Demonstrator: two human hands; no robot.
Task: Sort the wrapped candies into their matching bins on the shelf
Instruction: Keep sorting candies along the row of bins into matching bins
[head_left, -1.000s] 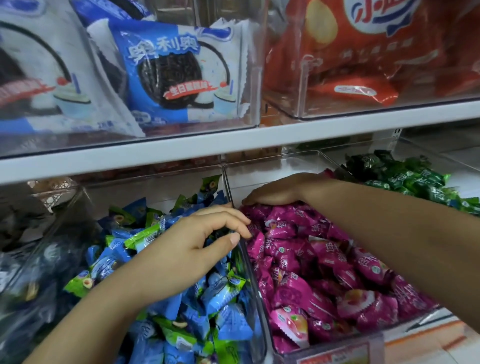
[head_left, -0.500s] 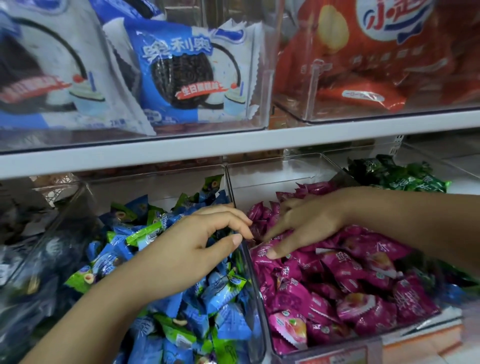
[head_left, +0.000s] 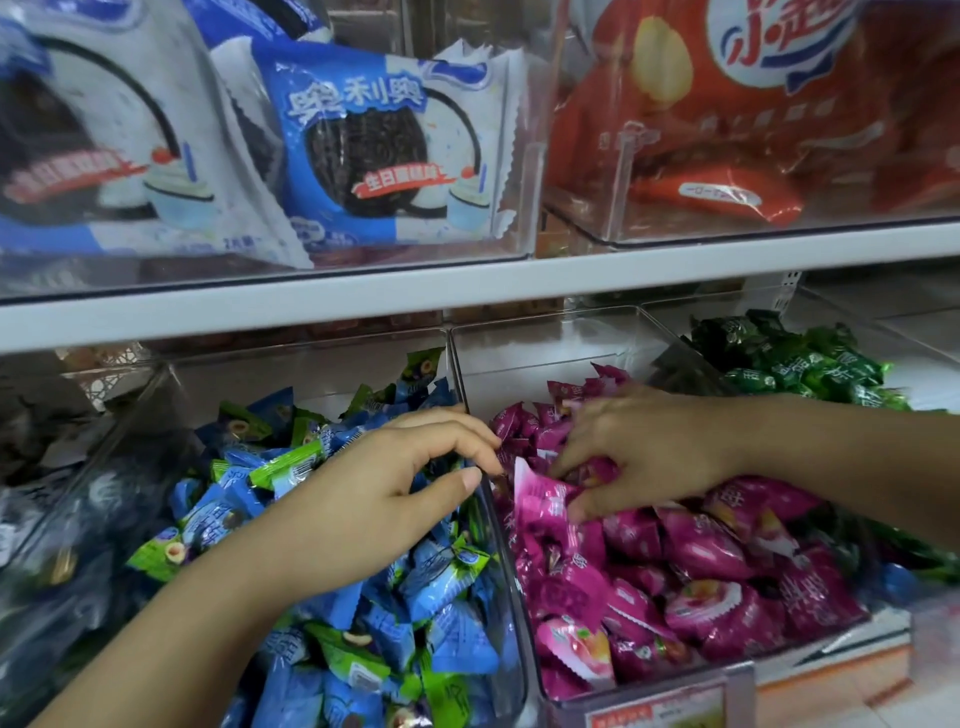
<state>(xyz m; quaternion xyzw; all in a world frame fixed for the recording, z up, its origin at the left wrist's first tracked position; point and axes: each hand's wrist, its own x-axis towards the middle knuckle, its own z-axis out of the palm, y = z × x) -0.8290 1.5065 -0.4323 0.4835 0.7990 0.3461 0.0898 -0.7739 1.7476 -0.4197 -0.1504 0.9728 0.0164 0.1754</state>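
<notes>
Drawn back from the rear of the clear plastic bin (head_left: 519, 358), the right hand (head_left: 644, 457) now pinches a shiny pink wrapped candy (head_left: 540, 501) just beside the left hand (head_left: 374, 499), which is loosely curled and empty over blue-and-green wrapped candies (head_left: 441, 582). Piles look largely sorted; strays may remain.

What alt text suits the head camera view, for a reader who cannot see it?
A person's right hand pinches a pink candy in a clear bin of pink candies, while the left hand hovers, curled, over the neighbouring blue and green candies. Dark green candies lie further right; cookie packs sit on the shelf above.
</notes>
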